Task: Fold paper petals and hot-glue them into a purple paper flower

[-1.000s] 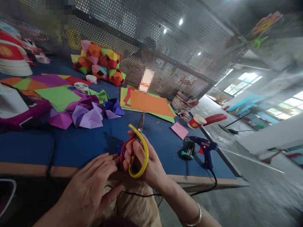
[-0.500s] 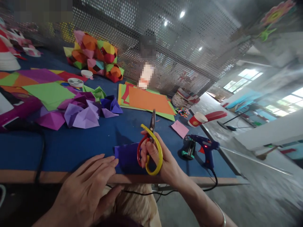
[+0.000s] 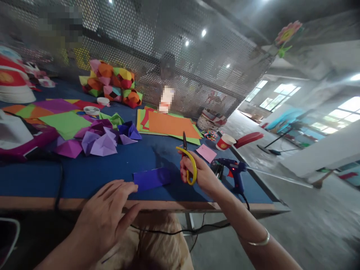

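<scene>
On the tabletop [image 3: 92,174], close to its near edge, lies a blue paper [image 3: 152,179], a deep violet-blue oblong, flat and longer than it is wide, its right end fading into shadow so that I can hardly make out where it stops. The left hand [image 3: 108,210] rests at the paper's left end, fingers straight and side by side, thumb held apart from them below the edge, clasping nothing that I can see; the fingertips cover that corner. To the right, near the paper but apart from it, the right hand [image 3: 199,170] is closed around the scissors [image 3: 193,163], which point up and away, with dark, slender blades, one handle a broad yellow loop, the other red. Most of the red handle is hidden behind the fingers, and the blades show as one narrow shape, so I can't tell whether they are parted. Beyond the right hand lies a pink paper [image 3: 206,153]; beside the forearm sits a blue glue gun [image 3: 236,168], and a dark object next to it is mostly covered by the wrist. At the far left, a stack of cups [image 3: 14,82] is cut off by the edge of the view.
</scene>
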A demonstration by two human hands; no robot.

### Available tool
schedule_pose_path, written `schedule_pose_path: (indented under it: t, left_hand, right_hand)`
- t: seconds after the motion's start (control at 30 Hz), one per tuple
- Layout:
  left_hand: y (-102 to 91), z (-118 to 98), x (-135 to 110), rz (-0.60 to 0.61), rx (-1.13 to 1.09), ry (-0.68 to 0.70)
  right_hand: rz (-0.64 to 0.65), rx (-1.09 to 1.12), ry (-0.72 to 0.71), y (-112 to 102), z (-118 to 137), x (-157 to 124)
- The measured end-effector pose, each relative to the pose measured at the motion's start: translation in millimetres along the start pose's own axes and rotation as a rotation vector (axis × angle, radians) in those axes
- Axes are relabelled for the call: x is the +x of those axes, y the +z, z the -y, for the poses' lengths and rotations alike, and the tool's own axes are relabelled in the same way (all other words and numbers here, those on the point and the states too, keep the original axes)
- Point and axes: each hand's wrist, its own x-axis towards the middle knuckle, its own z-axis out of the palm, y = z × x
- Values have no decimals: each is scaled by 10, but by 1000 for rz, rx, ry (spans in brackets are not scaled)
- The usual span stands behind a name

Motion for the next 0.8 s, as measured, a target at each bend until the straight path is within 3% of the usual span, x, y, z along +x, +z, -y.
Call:
schedule_pose_path:
  t: [0.07,0.13,0.23,0.3,0.37,0.4,0.5,0.6,0.8]
  left_hand:
    - [-42,-7,89,48,-24,-44]
    - [-90,9,222,92,-27,-65]
    - [-153,97,468,120,7,-123]
    - [-189,186,646,115,7,-182]
    - [-220,279,830,105,0,-240]
    - [-231,323,924,112,-17,-252]
    - [-223,450,1200,134,-61,-272]
    - [-140,595,1419,195,-180,-282]
    - [123,837,1586,415,-569,-366]
  right_hand:
    - [-127,-248,-1,-137,1,97]
    - [-241,-647,-49,-251,-5,167]
    - [-264,-1175,-45,-288,1,181]
    - [-310,-1355,-64,-206,35,139]
    - [-331,-1352,-191,-67,94,85]
    - [-280,-1285,-285,12,131,62]
    - [68,-1032,-490,233,237,35]
    - [277,-959,-525,368,293,73]
    - [305,-893,-482,400,215,129]
